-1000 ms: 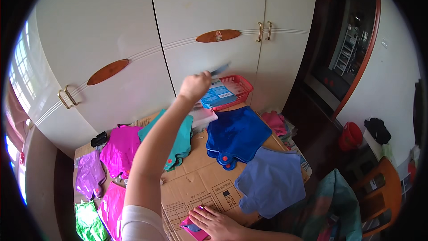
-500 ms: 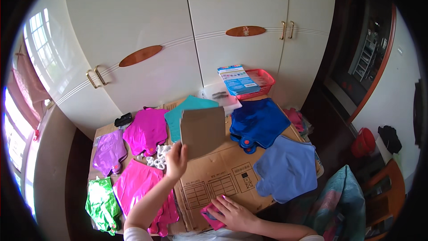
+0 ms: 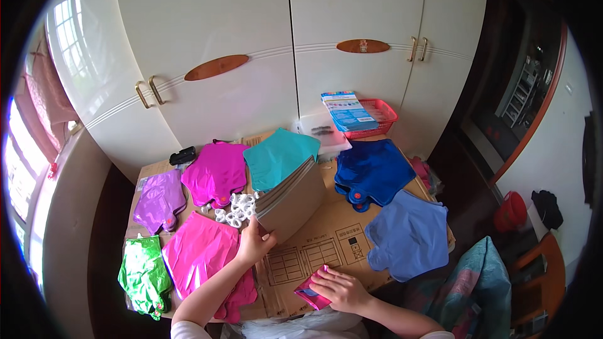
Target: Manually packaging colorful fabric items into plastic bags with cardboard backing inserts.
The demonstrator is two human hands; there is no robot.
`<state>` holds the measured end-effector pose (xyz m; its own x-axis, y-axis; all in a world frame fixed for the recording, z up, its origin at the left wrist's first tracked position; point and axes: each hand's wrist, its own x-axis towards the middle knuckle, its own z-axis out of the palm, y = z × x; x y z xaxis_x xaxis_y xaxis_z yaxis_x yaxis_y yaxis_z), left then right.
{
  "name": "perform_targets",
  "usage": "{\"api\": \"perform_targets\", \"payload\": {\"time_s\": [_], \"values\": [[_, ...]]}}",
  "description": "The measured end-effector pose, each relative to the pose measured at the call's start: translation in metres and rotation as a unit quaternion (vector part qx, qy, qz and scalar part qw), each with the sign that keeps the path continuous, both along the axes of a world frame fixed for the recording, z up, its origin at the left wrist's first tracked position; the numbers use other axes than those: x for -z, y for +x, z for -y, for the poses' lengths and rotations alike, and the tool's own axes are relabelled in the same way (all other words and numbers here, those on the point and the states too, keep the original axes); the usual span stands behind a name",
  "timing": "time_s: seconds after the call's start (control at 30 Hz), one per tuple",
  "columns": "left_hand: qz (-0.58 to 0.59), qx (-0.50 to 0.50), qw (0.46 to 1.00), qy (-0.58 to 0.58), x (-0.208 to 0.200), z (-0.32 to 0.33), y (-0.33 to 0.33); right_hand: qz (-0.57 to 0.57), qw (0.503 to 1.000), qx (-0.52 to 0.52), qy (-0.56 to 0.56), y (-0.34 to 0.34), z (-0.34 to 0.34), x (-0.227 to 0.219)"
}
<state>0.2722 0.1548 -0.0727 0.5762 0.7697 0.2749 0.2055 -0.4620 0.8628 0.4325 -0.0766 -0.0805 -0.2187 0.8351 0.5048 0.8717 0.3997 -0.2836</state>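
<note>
My left hand [image 3: 256, 243] is closed on the lower left corner of several grey-brown cardboard sheets [image 3: 294, 204], tilted upright over the table with their left edges fanned apart. My right hand [image 3: 342, 290] grips a small flat pink packet [image 3: 312, 293] near the table's front edge; its fingers cover part of it. White ring-shaped pieces [image 3: 239, 211] lie in a heap just left of the sheets. Behind the sheets is a teal foil pouch [image 3: 279, 154]. A shiny pink pouch [image 3: 201, 248] lies beside my left forearm.
Around the cardboard-covered table [image 3: 301, 270] lie magenta [image 3: 213, 172], purple [image 3: 158, 199], green [image 3: 144, 270], dark blue [image 3: 375, 169] and light blue [image 3: 411, 235] pouches. At the back stands a red basket [image 3: 380, 116] with blue packs [image 3: 347, 112]. A wooden chair [image 3: 543, 270] is at right.
The cardboard sheets have swung to a slant, and their edges have spread apart. My right hand has gone from lying over the pink packet to gripping it, shifting slightly right. The view has shifted a little.
</note>
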Motion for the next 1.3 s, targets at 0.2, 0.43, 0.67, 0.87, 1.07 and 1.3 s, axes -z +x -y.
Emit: {"api": "perform_targets", "payload": {"time_s": [0.2, 0.43, 0.67, 0.87, 1.07, 1.3], "values": [[0.086, 0.051, 0.995, 0.029, 0.001, -0.013, 0.010, -0.020, 1.000, -0.009, -0.005, -0.002, -0.001, -0.003], [-0.020, 0.086, 0.996, 0.005, -0.018, -0.002, 0.020, -0.022, 1.000, -0.012, -0.006, 0.001, 0.000, -0.001], [0.325, 0.075, 0.859, -0.387, -0.084, -0.055, 0.106, -0.027, 0.999, -0.017, -0.039, 0.003, 0.002, 0.004], [0.309, 0.178, 0.824, -0.440, -0.099, -0.136, 0.222, -0.033, 0.998, -0.033, -0.030, 0.006, 0.001, -0.001], [0.218, 0.228, 0.832, -0.456, -0.073, -0.198, 0.311, -0.111, 0.992, -0.045, -0.024, 0.009, 0.000, -0.001], [-0.017, 0.051, 0.960, -0.276, -0.067, -0.208, 0.329, -0.109, 0.993, -0.030, 0.019, 0.012, -0.006, 0.005]]}}
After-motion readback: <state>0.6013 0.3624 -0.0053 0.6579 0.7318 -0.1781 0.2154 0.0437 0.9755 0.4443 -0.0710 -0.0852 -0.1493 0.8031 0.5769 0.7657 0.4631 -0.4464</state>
